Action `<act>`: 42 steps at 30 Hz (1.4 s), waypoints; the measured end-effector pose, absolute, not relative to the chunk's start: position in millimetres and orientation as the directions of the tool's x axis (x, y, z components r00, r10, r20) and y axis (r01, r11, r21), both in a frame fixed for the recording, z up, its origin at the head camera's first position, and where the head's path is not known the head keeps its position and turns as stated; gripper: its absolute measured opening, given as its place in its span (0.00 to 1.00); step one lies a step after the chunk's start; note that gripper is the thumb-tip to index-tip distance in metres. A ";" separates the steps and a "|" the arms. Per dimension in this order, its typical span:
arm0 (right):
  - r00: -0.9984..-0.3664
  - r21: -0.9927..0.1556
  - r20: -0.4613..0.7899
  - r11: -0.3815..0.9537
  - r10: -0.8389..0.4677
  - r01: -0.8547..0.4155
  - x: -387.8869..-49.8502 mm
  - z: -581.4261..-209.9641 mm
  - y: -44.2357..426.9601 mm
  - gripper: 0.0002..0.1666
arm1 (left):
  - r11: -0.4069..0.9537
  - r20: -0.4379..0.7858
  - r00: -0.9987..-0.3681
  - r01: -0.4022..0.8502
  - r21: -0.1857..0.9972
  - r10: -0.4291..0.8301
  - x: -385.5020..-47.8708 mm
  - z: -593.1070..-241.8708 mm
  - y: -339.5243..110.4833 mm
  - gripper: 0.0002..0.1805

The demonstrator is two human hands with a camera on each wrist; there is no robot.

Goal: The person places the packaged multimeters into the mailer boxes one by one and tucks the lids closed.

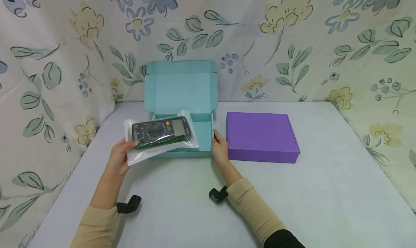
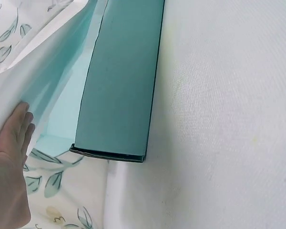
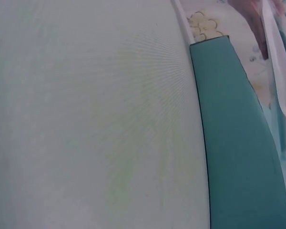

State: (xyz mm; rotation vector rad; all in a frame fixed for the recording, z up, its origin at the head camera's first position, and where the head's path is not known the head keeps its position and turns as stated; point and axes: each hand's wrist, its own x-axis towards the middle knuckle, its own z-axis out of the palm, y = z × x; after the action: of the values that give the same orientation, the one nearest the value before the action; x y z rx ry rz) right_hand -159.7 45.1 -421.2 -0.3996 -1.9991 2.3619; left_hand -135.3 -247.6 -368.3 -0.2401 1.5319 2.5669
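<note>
My left hand (image 1: 117,157) grips the left end of a clear plastic bag (image 1: 143,155) that holds a black digital multimeter (image 1: 154,130) with a green edge. The bag is tilted and hangs over the opened teal cardboard box (image 1: 182,154), hiding part of its inside. At the box's right side wall, my right hand (image 1: 221,150) holds the edge with curled fingers. The left wrist view shows the left hand (image 2: 9,167) against the bag, beside the box's front wall (image 2: 119,81). In the right wrist view the right hand is out of sight; the box wall (image 3: 238,143) appears there.
A closed purple box (image 1: 260,132) lies just right of the teal one on the white table (image 1: 325,204). The teal lid (image 1: 182,91) stands upright at the back, in front of a floral curtain (image 1: 253,60). Black wrist mounts (image 1: 130,204) stick out from both sleeves.
</note>
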 end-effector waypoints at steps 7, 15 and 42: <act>-0.964 -0.975 -0.180 -0.165 0.195 0.149 -160.1 -420.4 45.5 0.27 | -0.380 -0.235 -0.970 -0.242 0.893 0.064 -141.5 -365.8 -242.9 0.41; -0.961 -0.976 -0.176 -0.166 0.212 0.142 -160.2 -419.6 44.2 0.27 | -0.297 -0.245 -0.965 -0.261 0.919 0.090 -150.4 -364.9 -235.1 0.39; -0.965 -0.977 -0.166 -0.167 0.205 0.133 -158.0 -420.1 43.0 0.27 | -0.135 -0.280 -0.946 -0.303 0.943 0.162 -183.8 -373.5 -206.5 0.37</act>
State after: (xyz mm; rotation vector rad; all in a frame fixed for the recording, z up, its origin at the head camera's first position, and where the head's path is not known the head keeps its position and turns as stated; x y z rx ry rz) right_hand -158.0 43.0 -420.1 -0.4045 -1.9961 2.3286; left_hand -183.8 -206.5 -373.5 -0.1580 1.8315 2.1532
